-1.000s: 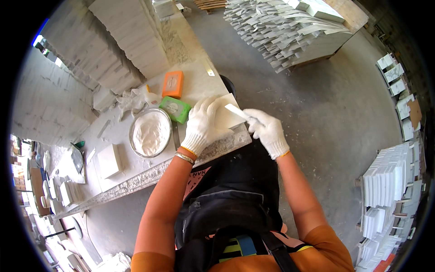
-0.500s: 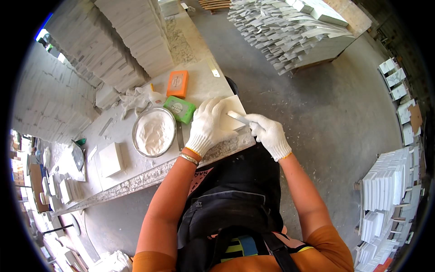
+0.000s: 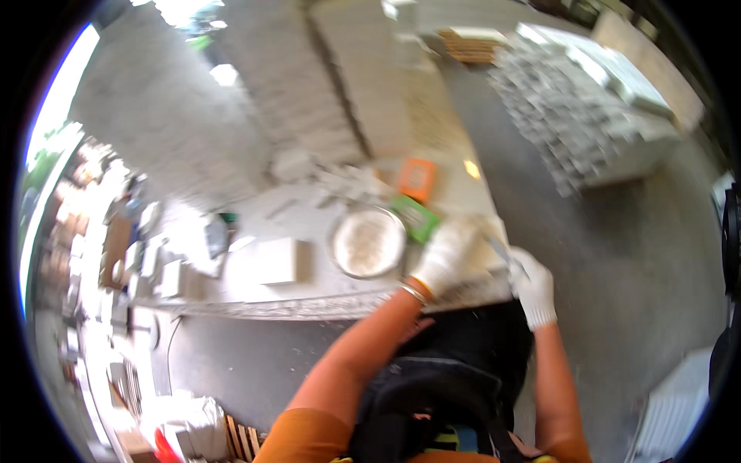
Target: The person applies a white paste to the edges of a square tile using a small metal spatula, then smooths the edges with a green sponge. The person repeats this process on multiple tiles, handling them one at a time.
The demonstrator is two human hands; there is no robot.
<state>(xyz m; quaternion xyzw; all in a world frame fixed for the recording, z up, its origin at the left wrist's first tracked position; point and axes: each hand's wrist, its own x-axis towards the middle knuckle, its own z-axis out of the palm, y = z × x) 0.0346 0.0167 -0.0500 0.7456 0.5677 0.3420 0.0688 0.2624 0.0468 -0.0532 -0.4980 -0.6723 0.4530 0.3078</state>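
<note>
The picture is smeared by motion. My left hand [image 3: 454, 251], in a white knit glove, holds a pale tile [image 3: 485, 258] at the table's right end; its fingertips are blurred. In my gloved right hand [image 3: 532, 285] is a putty knife [image 3: 499, 248], its flat blade reaching left over the tile's edge. A round clear bowl [image 3: 333, 251] of white paste [image 3: 369, 241] stands left of my left hand. Beyond that hand lie a green box [image 3: 414, 218] and, farther back, an orange box [image 3: 417, 180].
Crumpled white cloth [image 3: 347, 184] lies behind the bowl. A white block [image 3: 274, 261] sits farther left on the stone-topped table [image 3: 320, 289]. Tall tile stacks [image 3: 363, 77] rise at the back. Across the floor at right stands a pallet of stone strips [image 3: 571, 116].
The whole view has swung left, so the table and both hands appear farther right and lower. My left hand stays at the tile, and the knife remains in my right hand.
</note>
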